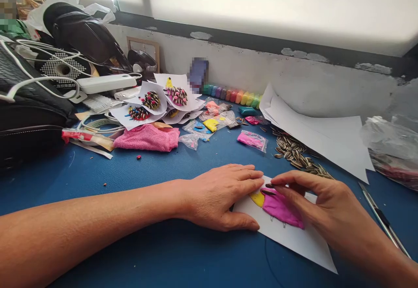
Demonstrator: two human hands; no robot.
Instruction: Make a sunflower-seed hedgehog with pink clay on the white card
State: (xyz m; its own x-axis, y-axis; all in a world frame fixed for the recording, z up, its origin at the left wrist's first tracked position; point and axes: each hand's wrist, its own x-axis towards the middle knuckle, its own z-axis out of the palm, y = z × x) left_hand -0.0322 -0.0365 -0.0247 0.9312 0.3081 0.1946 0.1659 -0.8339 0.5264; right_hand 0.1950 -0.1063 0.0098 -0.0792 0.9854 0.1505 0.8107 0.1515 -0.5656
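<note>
A sheet of white paper lies on the blue table, bearing a flattened magenta clay shape with a yellow clay part at its left end. Small pencilled legs show under the magenta clay. My left hand rests flat across the paper's left side, fingers stretched out and thumb apart. Over the clay, my right hand pinches a dark sunflower seed between thumb and fingertips. Another striped seed sits on the magenta clay just below it.
Loose sunflower seeds lie beyond my right hand, partly beneath blank paper sheets. A pen-like tool is at the right. Clay packets, a pink cloth and seed-covered clay pictures lie farther back. Black bags stand left.
</note>
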